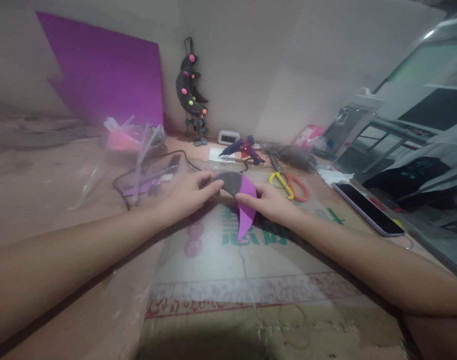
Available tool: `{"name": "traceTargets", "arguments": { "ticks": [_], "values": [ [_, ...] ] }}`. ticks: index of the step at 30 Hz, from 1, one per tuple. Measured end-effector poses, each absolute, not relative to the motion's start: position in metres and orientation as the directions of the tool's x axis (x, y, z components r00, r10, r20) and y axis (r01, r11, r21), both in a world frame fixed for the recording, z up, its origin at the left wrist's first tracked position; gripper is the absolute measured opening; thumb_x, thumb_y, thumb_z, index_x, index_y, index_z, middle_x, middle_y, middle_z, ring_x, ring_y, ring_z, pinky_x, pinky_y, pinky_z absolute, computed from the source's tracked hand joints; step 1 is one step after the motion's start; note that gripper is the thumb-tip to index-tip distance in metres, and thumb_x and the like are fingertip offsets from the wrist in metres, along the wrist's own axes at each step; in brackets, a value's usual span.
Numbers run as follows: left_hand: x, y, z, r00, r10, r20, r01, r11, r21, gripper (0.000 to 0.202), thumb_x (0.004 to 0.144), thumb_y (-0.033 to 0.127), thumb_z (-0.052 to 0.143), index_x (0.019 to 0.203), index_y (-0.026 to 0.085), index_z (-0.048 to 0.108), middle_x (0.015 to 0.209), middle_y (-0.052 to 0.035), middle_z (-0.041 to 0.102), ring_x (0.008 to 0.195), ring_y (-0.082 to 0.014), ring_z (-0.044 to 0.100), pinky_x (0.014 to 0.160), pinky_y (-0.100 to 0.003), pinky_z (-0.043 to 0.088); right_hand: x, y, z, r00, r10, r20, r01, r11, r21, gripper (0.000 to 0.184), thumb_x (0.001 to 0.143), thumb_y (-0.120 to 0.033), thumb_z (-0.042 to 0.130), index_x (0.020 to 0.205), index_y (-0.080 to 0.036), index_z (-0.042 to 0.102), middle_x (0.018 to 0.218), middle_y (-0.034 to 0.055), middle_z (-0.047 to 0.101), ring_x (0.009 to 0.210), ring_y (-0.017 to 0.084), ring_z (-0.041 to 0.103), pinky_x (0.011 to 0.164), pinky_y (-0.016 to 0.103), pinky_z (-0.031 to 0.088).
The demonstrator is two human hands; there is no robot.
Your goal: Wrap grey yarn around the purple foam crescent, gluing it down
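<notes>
Both your arms reach forward over a desk, your hands meeting near the centre of the view. Between them is a purple crescent, raised above a printed board with green lettering and a red patterned border. Dark grey yarn is wound closely around the crescent's upper left part; the rest is bare purple, its pointed tip curving down toward you.

Your left hand pinches the yarn-covered end, thumb on top. Your right hand grips the bare part just beside the edge of the winding, its thumb lying across the purple face.

Beyond your right hand lie scissors with one yellow and one orange handle loop, near a bundle of grey yarn. Straight ahead, a dark blue glue gun with a small red light sits partly over a white card, in front of a white digital clock. Further right is a phone, screen upward. At the back left, a dark moon ornament dotted with coloured balls hangs beside a large purple sheet.
</notes>
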State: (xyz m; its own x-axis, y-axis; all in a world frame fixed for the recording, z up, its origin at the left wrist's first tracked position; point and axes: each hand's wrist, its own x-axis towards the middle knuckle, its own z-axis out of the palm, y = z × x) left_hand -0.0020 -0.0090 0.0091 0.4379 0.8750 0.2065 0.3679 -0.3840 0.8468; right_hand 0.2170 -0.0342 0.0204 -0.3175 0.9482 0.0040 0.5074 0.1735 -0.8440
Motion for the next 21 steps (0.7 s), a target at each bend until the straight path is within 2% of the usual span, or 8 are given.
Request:
{"name": "traceTargets", "arguments": {
  "ticks": [5, 8, 12, 16, 18, 21],
  "values": [
    [-0.002, -0.009, 0.008, 0.454, 0.875, 0.17, 0.356, -0.353, 0.865, 0.038, 0.089, 0.053, 0.046, 0.074, 0.019, 0.051, 0.062, 0.0019, 0.051, 0.05, -0.0104, 0.049, 0.045, -0.022, 0.036, 0.217, -0.035, 0.021, -0.279, 0.958, 0.072, 0.468, 0.201, -0.861, 0.052, 0.084, -0.065, 0.048, 0.073, -0.015, 0.062, 0.069, 0.004, 0.061, 0.063, 0.015, 0.053, 0.058, 0.027, 0.042],
    [-0.002, -0.009, 0.007, 0.451, 0.876, 0.171, 0.362, -0.355, 0.862, 0.038, 0.089, 0.053, 0.046, 0.074, 0.019, 0.05, 0.062, 0.0019, 0.051, 0.05, -0.0103, 0.049, 0.045, -0.022, 0.036, 0.217, -0.035, 0.022, -0.231, 0.964, 0.13, 0.487, 0.23, -0.843, 0.055, 0.084, -0.068, 0.045, 0.068, -0.017, 0.057, 0.064, 0.002, 0.055, 0.06, 0.014, 0.048, 0.056, 0.027, 0.04],
    [-0.003, -0.008, 0.007, 0.458, 0.872, 0.172, 0.367, -0.362, 0.857, 0.039, 0.09, 0.053, 0.045, 0.073, 0.019, 0.05, 0.061, 0.0022, 0.051, 0.05, -0.01, 0.048, 0.046, -0.022, 0.035, 0.217, -0.033, 0.021, -0.135, 0.971, 0.197, 0.433, 0.236, -0.87, 0.047, 0.086, -0.064, 0.045, 0.073, -0.019, 0.056, 0.068, 0.0003, 0.053, 0.062, 0.014, 0.047, 0.056, 0.026, 0.039],
    [-0.003, -0.005, 0.007, 0.427, 0.877, 0.22, 0.357, -0.387, 0.85, 0.038, 0.09, 0.049, 0.046, 0.069, 0.018, 0.051, 0.061, 0.0021, 0.05, 0.052, -0.0099, 0.046, 0.048, -0.023, 0.035, 0.219, -0.028, 0.016, -0.072, 0.979, 0.189, 0.212, 0.2, -0.956, 0.033, 0.085, -0.053, 0.056, 0.076, -0.022, 0.049, 0.063, -0.0047, 0.048, 0.053, 0.009, 0.042, 0.05, 0.022, 0.035],
    [-0.003, -0.003, 0.006, 0.397, 0.886, 0.242, 0.332, -0.384, 0.862, 0.036, 0.091, 0.046, 0.046, 0.069, 0.018, 0.051, 0.061, 0.0019, 0.049, 0.054, -0.0102, 0.046, 0.05, -0.022, 0.035, 0.22, -0.025, 0.013, -0.078, 0.981, 0.178, 0.122, 0.187, -0.975, 0.032, 0.083, -0.05, 0.06, 0.075, -0.022, 0.046, 0.062, -0.0061, 0.048, 0.049, 0.008, 0.042, 0.047, 0.021, 0.033],
    [-0.002, -0.001, 0.004, 0.372, 0.897, 0.239, 0.301, -0.36, 0.883, 0.035, 0.091, 0.042, 0.044, 0.068, 0.018, 0.052, 0.061, 0.0013, 0.049, 0.055, -0.011, 0.046, 0.051, -0.023, 0.036, 0.222, -0.021, 0.011, -0.082, 0.98, 0.181, 0.084, 0.188, -0.979, 0.033, 0.084, -0.051, 0.058, 0.074, -0.021, 0.047, 0.06, -0.0059, 0.051, 0.044, 0.007, 0.04, 0.042, 0.021, 0.03]
  ]
}}
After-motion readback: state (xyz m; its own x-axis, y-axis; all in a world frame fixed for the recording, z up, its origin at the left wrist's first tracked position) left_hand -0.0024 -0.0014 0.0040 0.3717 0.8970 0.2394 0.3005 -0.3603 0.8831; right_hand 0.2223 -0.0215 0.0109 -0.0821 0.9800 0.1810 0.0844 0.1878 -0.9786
